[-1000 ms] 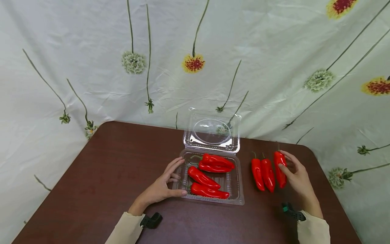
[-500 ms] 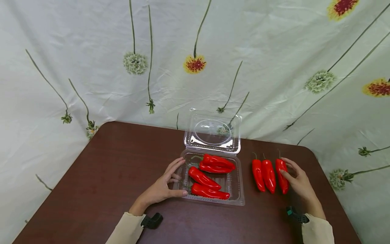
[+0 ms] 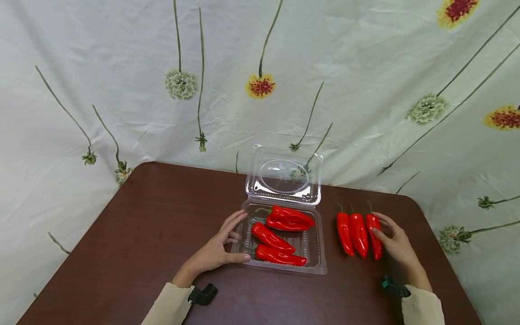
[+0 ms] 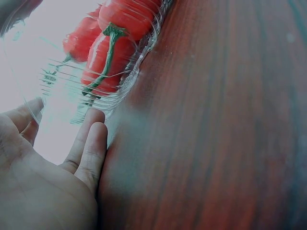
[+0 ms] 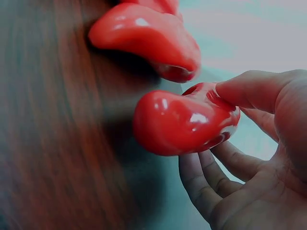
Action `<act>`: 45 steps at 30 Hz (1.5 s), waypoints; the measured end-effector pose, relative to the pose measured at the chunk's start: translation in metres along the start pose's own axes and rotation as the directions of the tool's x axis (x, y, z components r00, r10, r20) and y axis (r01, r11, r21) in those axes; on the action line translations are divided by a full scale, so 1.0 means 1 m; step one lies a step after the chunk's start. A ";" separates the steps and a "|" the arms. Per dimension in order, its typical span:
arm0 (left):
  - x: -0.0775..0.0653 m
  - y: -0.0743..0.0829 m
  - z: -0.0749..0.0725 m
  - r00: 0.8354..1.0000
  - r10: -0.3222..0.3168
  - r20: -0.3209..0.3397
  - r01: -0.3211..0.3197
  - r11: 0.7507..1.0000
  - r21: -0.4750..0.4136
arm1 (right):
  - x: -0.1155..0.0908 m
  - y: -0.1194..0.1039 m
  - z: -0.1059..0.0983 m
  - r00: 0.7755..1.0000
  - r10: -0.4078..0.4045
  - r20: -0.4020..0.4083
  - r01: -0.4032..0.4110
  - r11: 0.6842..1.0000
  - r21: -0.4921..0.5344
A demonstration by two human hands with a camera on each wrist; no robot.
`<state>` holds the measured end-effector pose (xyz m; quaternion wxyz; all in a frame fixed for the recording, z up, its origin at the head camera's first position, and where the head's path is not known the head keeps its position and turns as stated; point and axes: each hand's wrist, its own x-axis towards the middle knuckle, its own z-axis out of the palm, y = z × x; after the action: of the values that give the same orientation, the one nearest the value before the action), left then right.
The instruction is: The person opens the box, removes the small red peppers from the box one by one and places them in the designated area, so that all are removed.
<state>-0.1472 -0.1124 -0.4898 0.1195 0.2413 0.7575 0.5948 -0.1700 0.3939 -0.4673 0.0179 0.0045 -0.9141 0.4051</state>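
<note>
In the head view a clear plastic clamshell container lies with its lid up at the back. Several red peppers lie inside. My left hand is at its left side, thumb by the front corner and fingers by the edge. The left wrist view has the extended fingers touching the clear wall near a green stem. To the right, my right hand pinches a red pepper between thumb and fingers. Its rounded tip faces the right wrist camera.
Two more red peppers lie side by side, just left of the held one. Everything stands on a dark brown table with rounded back corners. A pale flowered cloth hangs behind the table.
My right hand and its pepper shift toward the front of the table, then slightly left, closer to the other two. My left hand and the container stay put.
</note>
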 end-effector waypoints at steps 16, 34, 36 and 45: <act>0.000 0.000 0.000 1.000 -0.011 0.002 0.011 1.000 -0.006 | 0.000 -0.003 0.007 1.000 -0.006 0.001 0.006 0.999 -0.045; 0.000 0.000 0.000 1.000 -0.010 -0.003 0.010 1.000 -0.009 | 0.002 -0.003 0.003 0.998 -0.064 -0.020 0.063 0.997 -0.054; 0.000 -0.001 0.000 1.000 -0.009 -0.003 0.009 1.000 -0.007 | 0.003 -0.003 0.003 0.997 -0.075 -0.020 0.073 0.996 -0.050; 0.000 -0.001 0.000 1.000 -0.002 0.000 0.002 1.000 -0.008 | 0.004 -0.004 0.004 0.999 -0.052 -0.016 0.051 0.997 -0.058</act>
<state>-0.1470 -0.1123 -0.4908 0.1212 0.2400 0.7555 0.5974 -0.1738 0.3881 -0.4671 0.0362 0.0241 -0.9248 0.3780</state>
